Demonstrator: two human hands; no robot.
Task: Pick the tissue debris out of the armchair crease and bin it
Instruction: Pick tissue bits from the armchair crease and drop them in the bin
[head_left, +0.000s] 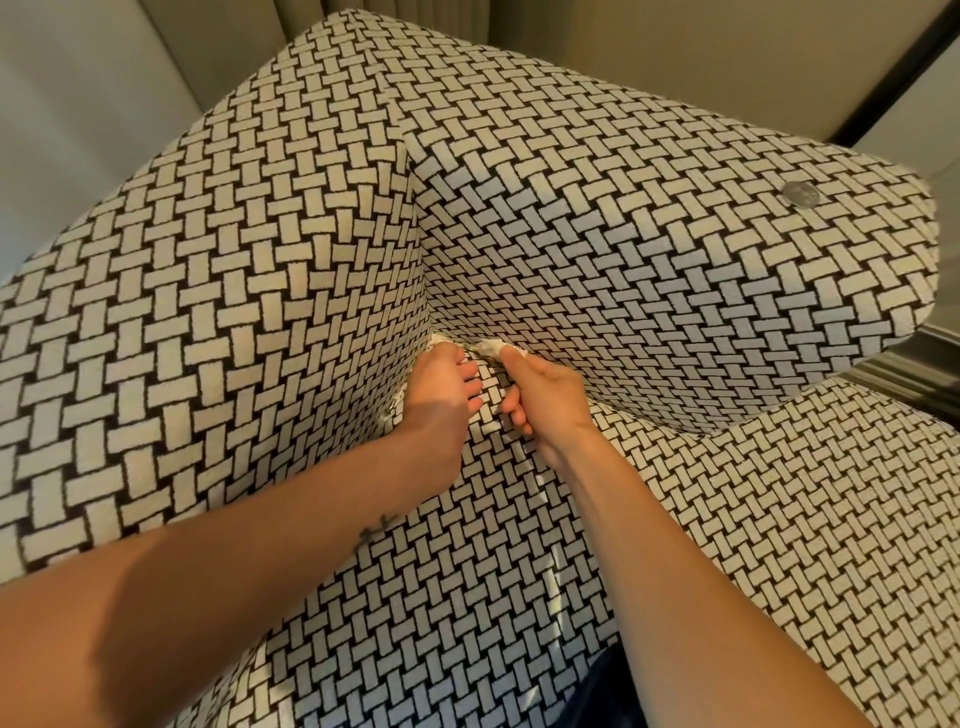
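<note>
R hand (540, 395) is pinching a white wad of tissue debris (492, 345) at the armchair (649, 249) crease, in the corner where seat & back meet. L hand (441, 400) is pushing fingertips into the same crease by another scrap (438, 340); can't tell if it's gripping. Round metal badge (800, 193) on chair's side, writing unreadable

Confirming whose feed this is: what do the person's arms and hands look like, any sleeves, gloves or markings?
The left forearm and right forearm are bare: no sleeves, gloves, watch or bracelets show. The left hand and right hand carry no visible rings. One marking: a small dark tattoo on the left forearm, near the wrist.
</note>
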